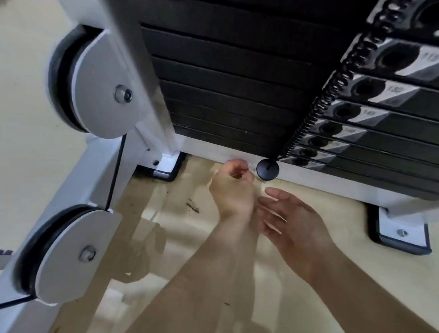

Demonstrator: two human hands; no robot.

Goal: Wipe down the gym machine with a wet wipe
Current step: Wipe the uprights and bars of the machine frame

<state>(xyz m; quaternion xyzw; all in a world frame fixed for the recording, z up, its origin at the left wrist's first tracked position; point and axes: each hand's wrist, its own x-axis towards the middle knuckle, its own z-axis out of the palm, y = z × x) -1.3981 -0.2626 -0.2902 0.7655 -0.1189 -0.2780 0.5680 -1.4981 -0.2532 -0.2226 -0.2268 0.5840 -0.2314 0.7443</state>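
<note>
The gym machine has a white frame [209, 150] and a black weight stack [232, 76]. My left hand [232, 185] is curled at the white base bar under the stack. It pinches a small whitish wet wipe [250, 168] against the bar, and the fingers hide most of the wipe. Just to its right, my right hand [295, 223] hovers over the floor with fingers straight and spread, holding nothing.
A black round selector-pin knob [267, 169] on a coiled cord [330, 91] hangs beside my left hand. Two grey pulleys [99, 85] [72, 255] with a black cable sit at left. Black-edged machine feet [166, 166] [401, 231] rest on the beige floor.
</note>
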